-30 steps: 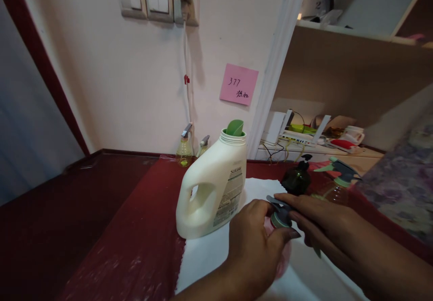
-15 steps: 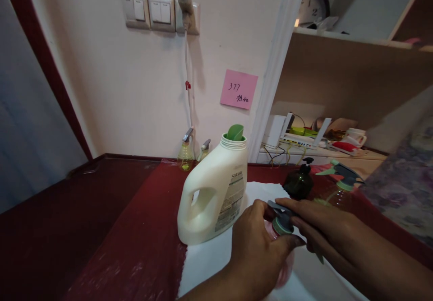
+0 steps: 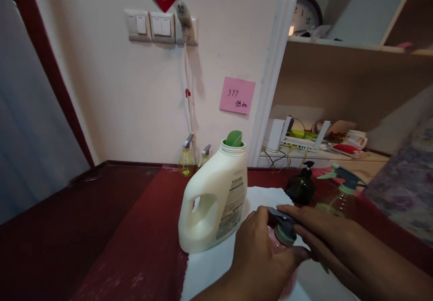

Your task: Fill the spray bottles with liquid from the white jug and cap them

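The left hand (image 3: 262, 251) is wrapped around a pinkish spray bottle (image 3: 282, 265) at the lower middle of the view, fingers curled about its body so that almost all of the bottle is hidden — only a sliver of pink shows below the neck and by the palm. The right hand (image 3: 314, 233) lies over the bottle's grey-green trigger head (image 3: 283, 229), fingers closed on it from the right; the thumb side is covered, so how firmly it pinches cannot be told. The bottle stands on a white cloth (image 3: 209, 265) spread over the dark red table (image 3: 101, 229), and the cloth's lower edge runs out of the picture. Just left of the hands, on the cloth's corner, stands a cream detergent jug (image 3: 213, 201) with its cap off and a green spout (image 3: 234, 138) in its mouth; its label print is too small to read. Behind the right hand sit a dark green pump bottle (image 3: 300, 186) and a clear spray bottle (image 3: 340, 192) — the latter partly hidden by a blurred flowered sleeve (image 3: 402, 192) at the right edge. Two small pump bottles (image 3: 187, 159) stand against the wall under a pink note (image 3: 237, 95).
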